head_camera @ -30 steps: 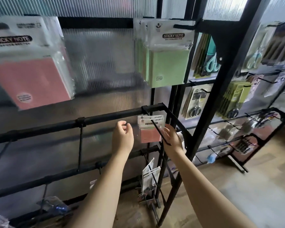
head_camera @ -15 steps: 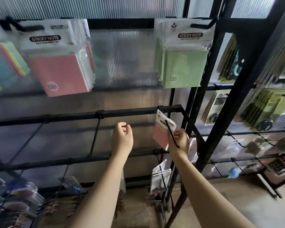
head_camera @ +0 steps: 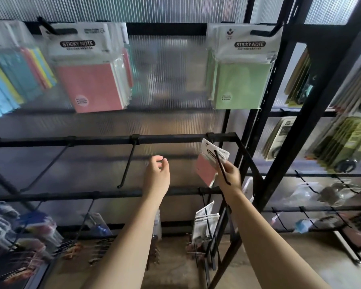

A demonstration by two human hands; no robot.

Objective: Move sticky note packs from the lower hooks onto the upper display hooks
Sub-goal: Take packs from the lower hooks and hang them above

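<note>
A black wire rack (head_camera: 296, 122) fills the view, backed by a ribbed translucent panel (head_camera: 167, 76). On the top rail hang two bunches of sticky notes — a pink bunch (head_camera: 92, 80) at about 10 o'clock and a green bunch (head_camera: 241, 80) at about 1 o'clock, each on its own upper hook; how many packs are in each bunch cannot be told. Further left, at 9 o'clock, hang blurred blue and yellow packs (head_camera: 10, 80).

On the middle rail, three hooks show. The right one, a lower hook (head_camera: 221, 167), carries one small pink pack (head_camera: 209, 165), tilted, and the hook's black wire crosses in front of the pack and the right hand (head_camera: 229, 174). That hand pinches the pack's lower right edge with fingers closed on it. The left hand (head_camera: 156, 176) hangs at about 9 o'clock from the pack, well apart from it, fingers loosely curled and holding nothing. An empty hook (head_camera: 128, 163) slants down just left of this hand.

Compared with half a second ago, the pack hangs at much the same tilt with the right hand gripping it in the same way, and the left hand has hardly shifted — the view has only swung a little, bringing more of the blue and yellow packs into sight.

Right of the rack, at 3 o'clock, hang blurred olive-green packages (head_camera: 346, 142).
</note>
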